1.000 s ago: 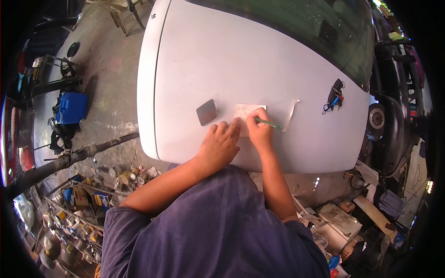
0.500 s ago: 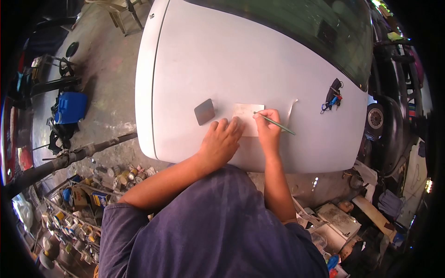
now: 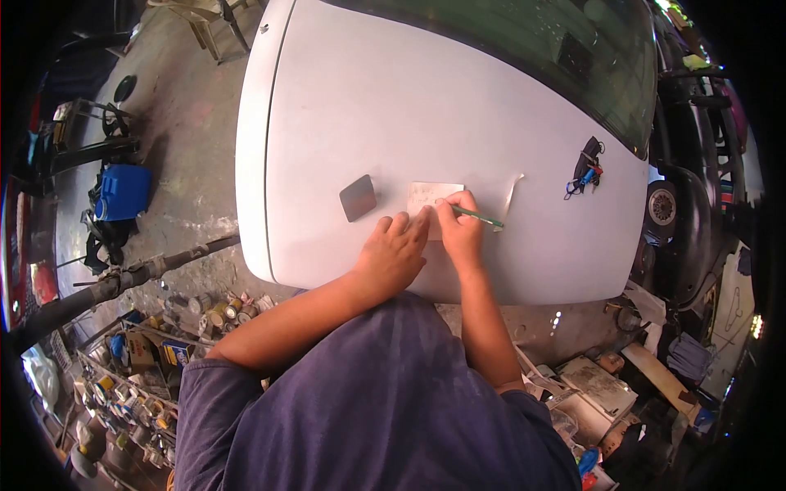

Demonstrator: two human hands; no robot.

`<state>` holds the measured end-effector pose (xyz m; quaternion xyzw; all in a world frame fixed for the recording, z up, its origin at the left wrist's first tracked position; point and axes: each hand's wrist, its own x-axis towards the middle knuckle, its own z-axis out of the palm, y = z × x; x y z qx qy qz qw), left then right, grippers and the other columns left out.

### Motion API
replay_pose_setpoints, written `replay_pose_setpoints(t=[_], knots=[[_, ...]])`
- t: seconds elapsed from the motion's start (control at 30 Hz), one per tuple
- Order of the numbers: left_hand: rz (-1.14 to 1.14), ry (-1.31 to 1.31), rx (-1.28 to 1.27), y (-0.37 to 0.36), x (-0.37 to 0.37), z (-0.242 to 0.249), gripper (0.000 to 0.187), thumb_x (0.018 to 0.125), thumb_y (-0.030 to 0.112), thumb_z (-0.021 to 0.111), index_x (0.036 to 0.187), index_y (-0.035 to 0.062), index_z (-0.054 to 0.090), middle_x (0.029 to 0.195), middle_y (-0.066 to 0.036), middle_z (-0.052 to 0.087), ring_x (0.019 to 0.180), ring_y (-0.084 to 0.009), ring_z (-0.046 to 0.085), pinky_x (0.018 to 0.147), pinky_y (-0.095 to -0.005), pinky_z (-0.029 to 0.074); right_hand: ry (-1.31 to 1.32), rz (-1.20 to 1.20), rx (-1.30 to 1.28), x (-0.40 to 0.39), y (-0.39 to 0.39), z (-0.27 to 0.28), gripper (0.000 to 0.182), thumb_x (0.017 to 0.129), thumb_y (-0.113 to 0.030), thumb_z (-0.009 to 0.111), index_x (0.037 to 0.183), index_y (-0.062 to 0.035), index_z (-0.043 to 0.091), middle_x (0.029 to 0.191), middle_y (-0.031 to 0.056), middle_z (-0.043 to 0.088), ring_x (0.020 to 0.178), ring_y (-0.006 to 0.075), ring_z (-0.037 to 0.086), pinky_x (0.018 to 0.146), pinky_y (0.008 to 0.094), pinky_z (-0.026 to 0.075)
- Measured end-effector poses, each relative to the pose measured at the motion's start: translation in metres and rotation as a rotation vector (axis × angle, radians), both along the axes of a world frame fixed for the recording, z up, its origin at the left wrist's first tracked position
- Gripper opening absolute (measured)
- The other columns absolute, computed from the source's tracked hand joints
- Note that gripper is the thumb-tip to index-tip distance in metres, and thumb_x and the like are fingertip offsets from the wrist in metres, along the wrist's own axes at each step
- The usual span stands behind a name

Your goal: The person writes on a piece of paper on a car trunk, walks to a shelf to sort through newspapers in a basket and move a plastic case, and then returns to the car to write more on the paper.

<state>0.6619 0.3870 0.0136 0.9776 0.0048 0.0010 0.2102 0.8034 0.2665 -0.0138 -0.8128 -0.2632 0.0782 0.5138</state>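
Note:
A small sheet of pale paper with faint marks lies on the white car panel. My left hand rests with its fingers stretched out, fingertips on the paper's lower left part. In my right hand a green pencil is pinched, its writing end hidden by the fingers over the sheet. Left of the paper is a dark grey, flat square piece. A thin pale strip lies to the right, close to the pencil's back end.
Keys with a dark pouch lie on the panel at right, below the car's rear glass. Blue container and a pole are at left. Cans crowd the lower left; a dirty white box stands lower right.
My right hand has shifted slightly left on the paper, and the pencil's back end has moved left and up. The left hand stays at the sheet, its fingers a little closer together.

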Motion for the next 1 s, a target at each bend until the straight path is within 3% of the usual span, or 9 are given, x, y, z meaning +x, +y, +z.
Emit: replay_pose_setpoints(t=[0.57,1.0], knots=[[0.008,0.014,-0.022,0.0009,0.0003,0.0001,0.07,0.09,0.03,0.07,0.148,-0.004,0.052,0.162,-0.008,0.041,0.128,-0.0295,0.05,0.105,-0.0434,0.045,0.0,0.02,0.012,0.0009,-0.0038,-0.0034,0.016,0.094,-0.003,0.072,0.087,-0.0024,0.057,0.067,0.0065,0.059,0.059,0.0156,0.054,0.056,0.0346,0.046],[0.0,-0.009,0.017,-0.0001,0.0014,-0.0013,0.068,0.09,0.029,0.071,0.147,-0.0029,0.054,0.161,-0.01,0.044,0.127,-0.0285,0.051,0.104,-0.043,0.044,0.079,-0.085,0.076,-0.0003,-0.0034,-0.0007,0.017,0.097,-0.004,0.07,0.087,-0.0035,0.056,0.072,-0.0005,0.056,0.066,0.0075,0.049,0.059,0.029,0.044]])
